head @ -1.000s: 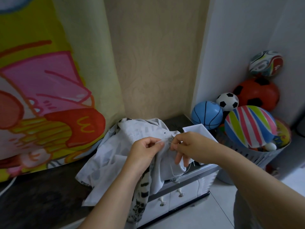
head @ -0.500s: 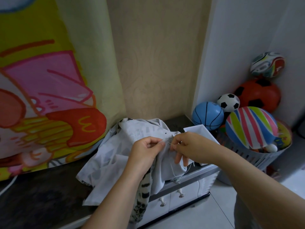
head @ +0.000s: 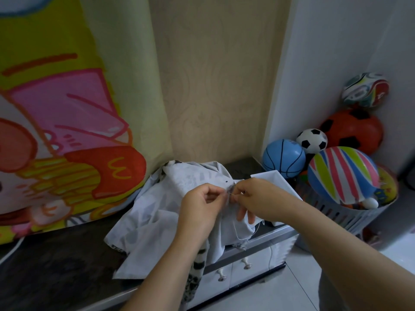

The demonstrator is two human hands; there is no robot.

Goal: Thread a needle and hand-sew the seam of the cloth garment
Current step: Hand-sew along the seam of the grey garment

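Hands were held close together over the front edge of the dark countertop (head: 56, 254), with the cloth garment (head: 152, 212) gathered up between them. The pale grey cloth garment was spread in a crumpled heap on the countertop behind and to the left of the hands. Part of it was draped over the edge, hanging below the wrists in front of the white drawers (head: 247, 265), and a black-and-white patterned strip was seen along that hanging part. A raised fold of it was pinched by the left hand (head: 202, 203), whose fingers were curled in against the thumb. Just beside it, nearly touching, the right hand (head: 258, 198) was held with thumb and forefinger pressed together on a fine white thread (head: 235, 230), while its remaining fingers were stretched downward against the cloth. The thread was seen to trail in a loop below the right hand, over the hanging cloth. Whether the thin pale sliver (head: 233, 194) between the two pinches was the needle could not be told. A white tray (head: 272, 177) lay on the countertop behind the right hand. To the right, a slatted basket (head: 332, 212) was heaped with balls, among them a blue ball (head: 284, 158) and a striped ball (head: 343, 173). A cartoon-printed curtain (head: 67, 131) was hung at the left.
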